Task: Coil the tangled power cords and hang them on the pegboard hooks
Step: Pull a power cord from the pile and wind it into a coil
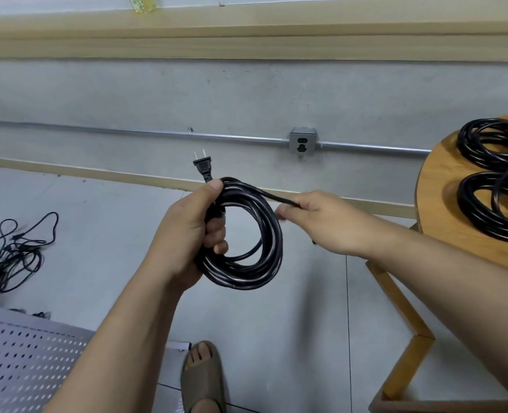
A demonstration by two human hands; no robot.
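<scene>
A white pegboard fills the lower left corner of my head-camera feed, with a foot in an olive slipper planted on the pale floor just to its right. Above them, two bare forearms reach forward. The left hand grips a coiled power cord, its fingers curled through the middle of the black loops and its thumb pressed on top, so that the coil hangs upright in the air at the centre of my view. The two-pin plug sticks up just past the thumb. The right hand pinches the cord's free strand between thumb and curled fingers, holding it taut off the top of the coil. On the floor to the far left lies a tangled heap of thin black cords, well apart from the hands. At right, a round wooden table carries two more black coils, side by side. Beyond, on the grey wall, I see a metal outlet box mounted on a run of conduit.
</scene>
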